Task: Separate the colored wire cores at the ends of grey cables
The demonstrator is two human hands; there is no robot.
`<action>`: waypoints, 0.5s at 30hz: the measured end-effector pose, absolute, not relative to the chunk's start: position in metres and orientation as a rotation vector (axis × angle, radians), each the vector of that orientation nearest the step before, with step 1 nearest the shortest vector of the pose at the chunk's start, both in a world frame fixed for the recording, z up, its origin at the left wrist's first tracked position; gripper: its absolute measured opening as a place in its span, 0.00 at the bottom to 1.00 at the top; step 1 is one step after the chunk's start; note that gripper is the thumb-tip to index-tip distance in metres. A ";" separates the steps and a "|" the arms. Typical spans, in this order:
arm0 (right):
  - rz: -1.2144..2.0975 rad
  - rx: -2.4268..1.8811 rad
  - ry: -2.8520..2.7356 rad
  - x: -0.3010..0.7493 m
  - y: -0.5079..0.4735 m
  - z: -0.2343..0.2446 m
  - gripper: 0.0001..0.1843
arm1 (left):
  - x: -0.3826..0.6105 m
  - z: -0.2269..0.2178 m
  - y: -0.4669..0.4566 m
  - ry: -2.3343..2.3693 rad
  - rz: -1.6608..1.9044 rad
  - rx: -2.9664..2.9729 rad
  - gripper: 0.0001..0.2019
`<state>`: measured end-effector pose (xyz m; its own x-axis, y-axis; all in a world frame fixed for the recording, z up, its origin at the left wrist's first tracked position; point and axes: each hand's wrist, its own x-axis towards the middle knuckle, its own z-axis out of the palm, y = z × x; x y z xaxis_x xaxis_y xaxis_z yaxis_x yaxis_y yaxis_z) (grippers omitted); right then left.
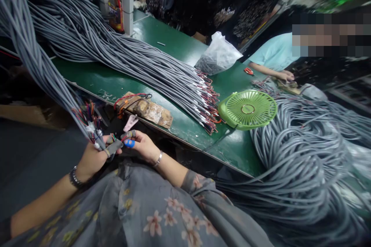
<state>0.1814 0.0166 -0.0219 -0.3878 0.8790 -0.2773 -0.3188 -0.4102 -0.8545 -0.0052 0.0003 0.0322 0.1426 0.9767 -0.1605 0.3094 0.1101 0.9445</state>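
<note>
My left hand (94,158) is closed round the end of a bundle of grey cables (37,65) that hangs down from the upper left, with coloured wire tips (88,117) sticking out. My right hand (142,144) sits beside it, its fingertips wearing blue and grey finger covers and pinched on the wire ends of one cable. Both hands are below the near edge of the green table (185,131), over my flowered lap.
A long fan of grey cables (139,61) lies across the table, its red and white ends beside a green fan (249,109). A taped cardboard jig (147,110), a plastic bag (218,56) and red snips (248,71) lie there. Cable coils (301,154) fill the right. Another person's hands (285,76) work at the far side.
</note>
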 end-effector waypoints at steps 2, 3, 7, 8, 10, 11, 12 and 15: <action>1.843 -0.983 -0.929 0.177 0.014 -0.022 0.28 | -0.006 0.031 0.002 1.347 0.814 1.413 0.20; 1.824 -0.992 -0.935 0.176 0.014 -0.020 0.27 | -0.007 0.030 0.002 1.338 0.799 1.425 0.21; 1.816 -0.989 -0.973 0.170 0.016 -0.013 0.27 | -0.013 0.028 0.003 1.290 0.720 1.468 0.21; 1.820 -0.984 -0.980 0.169 0.016 -0.012 0.28 | -0.014 0.027 0.003 1.285 0.721 1.476 0.22; 1.822 -0.988 -0.980 0.167 0.018 -0.011 0.30 | -0.015 0.023 0.001 1.289 0.756 1.475 0.22; 1.822 -0.997 -0.975 0.166 0.019 -0.010 0.30 | -0.015 0.020 0.000 1.298 0.785 1.465 0.22; 1.820 -1.009 -0.968 0.165 0.019 -0.010 0.31 | -0.015 0.017 -0.002 1.311 0.816 1.452 0.22; 1.810 -1.029 -0.955 0.161 0.020 -0.010 0.30 | -0.015 0.009 -0.005 1.368 0.917 1.420 0.21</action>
